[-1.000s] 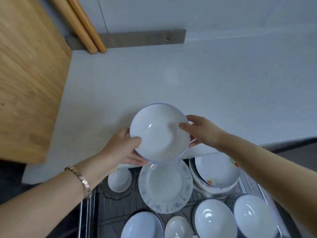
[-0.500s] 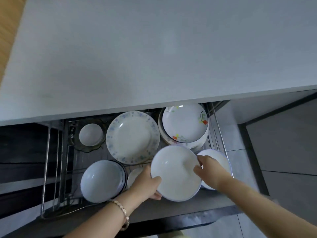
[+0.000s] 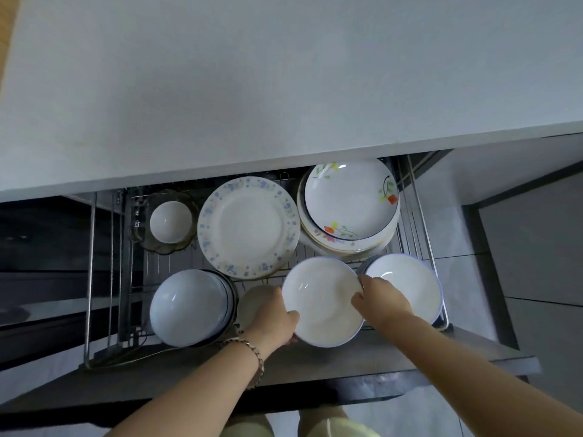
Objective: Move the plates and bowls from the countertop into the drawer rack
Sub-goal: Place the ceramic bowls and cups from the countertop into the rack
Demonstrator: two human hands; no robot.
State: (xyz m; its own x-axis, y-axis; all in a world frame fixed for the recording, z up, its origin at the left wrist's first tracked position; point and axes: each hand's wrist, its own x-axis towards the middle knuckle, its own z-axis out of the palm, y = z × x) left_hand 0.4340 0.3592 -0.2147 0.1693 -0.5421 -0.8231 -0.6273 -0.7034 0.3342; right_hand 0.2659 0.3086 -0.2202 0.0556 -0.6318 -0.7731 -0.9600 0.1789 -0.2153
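I hold a white bowl with a thin blue rim (image 3: 318, 298) in both hands, low over the front middle of the open drawer rack (image 3: 422, 216). My left hand (image 3: 274, 320) grips its left edge and my right hand (image 3: 378, 301) grips its right edge. To its right sits another white bowl (image 3: 410, 279). A stack of bluish bowls (image 3: 189, 307) is at the front left. A small bowl (image 3: 252, 301) shows partly behind my left hand. Whether the held bowl rests on anything below it is hidden.
At the back of the rack lie a flower-rimmed plate (image 3: 249, 225), a stack of plates with red flowers (image 3: 350, 206) and a small white bowl (image 3: 170, 222) on a glass dish. The grey countertop (image 3: 284, 83) overhangs the drawer. The drawer front (image 3: 347, 367) is just before me.
I have carried the bowl from over the countertop down into the drawer's front middle. In the last half second it has barely shifted.
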